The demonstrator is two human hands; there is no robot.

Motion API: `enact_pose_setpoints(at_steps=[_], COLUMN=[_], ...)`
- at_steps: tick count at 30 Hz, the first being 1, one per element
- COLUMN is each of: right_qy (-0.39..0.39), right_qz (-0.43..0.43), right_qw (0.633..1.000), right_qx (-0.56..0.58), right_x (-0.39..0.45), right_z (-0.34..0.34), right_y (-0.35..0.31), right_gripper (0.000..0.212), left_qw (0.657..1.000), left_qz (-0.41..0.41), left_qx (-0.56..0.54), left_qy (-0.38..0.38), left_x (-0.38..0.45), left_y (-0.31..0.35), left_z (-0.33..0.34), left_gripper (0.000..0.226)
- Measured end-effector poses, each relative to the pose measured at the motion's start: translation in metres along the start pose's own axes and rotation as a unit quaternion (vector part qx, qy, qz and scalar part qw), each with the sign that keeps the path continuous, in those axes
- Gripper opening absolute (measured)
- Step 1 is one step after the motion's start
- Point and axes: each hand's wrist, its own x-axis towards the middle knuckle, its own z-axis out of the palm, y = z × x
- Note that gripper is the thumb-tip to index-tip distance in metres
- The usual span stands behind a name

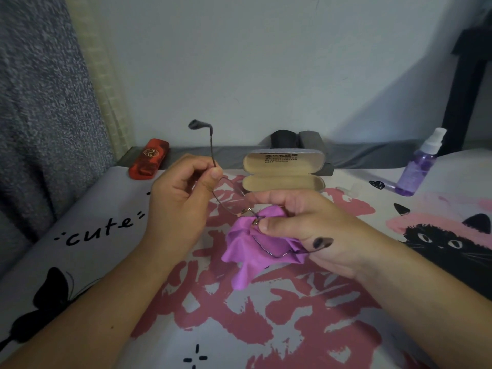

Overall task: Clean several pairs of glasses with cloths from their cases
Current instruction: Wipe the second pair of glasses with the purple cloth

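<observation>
Both forearms entering from the lower corners, converging at frame center above the bed sheet (266,315), printed with pink blotches, black cats and "cute". Pale wall behind; grey curtain (40,102) at upper left.

Left hand (181,193): fingers curled, thumb and forefinger pinching one temple of the glasses (231,201), temple tip raised upward.

Right hand (306,225): fingers curled, gripping the purple cloth (245,251) around the right lens, thumb pressed near the nose bridge; second temple lying across the palm.

Open beige case (283,169) just behind the hands, center. Red case (149,162), closed, left of center. Purple spray bottle (420,163) at right.
</observation>
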Motion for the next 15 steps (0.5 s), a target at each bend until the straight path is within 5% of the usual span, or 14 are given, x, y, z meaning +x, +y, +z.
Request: enact_pose_setpoints(at_steps=[6, 15], right_qy=[-0.007, 0.072], right_qz=[-0.033, -0.039], right_qw=[0.998, 0.995], right_qx=[0.047, 0.059], right_x=[0.0017, 0.0040], right_z=[-0.0012, -0.0051], right_y=[0.0046, 0.0014], right_gripper=[0.028, 0.031], left_qw=[1.000, 0.999], left_qz=[-0.007, -0.001], left_qx=[0.009, 0.023], left_qy=[0.008, 0.031], left_x=[0.0005, 0.0042], left_y=[0.0006, 0.0024], left_z=[-0.0016, -0.0048], left_gripper=[0.009, 0.014])
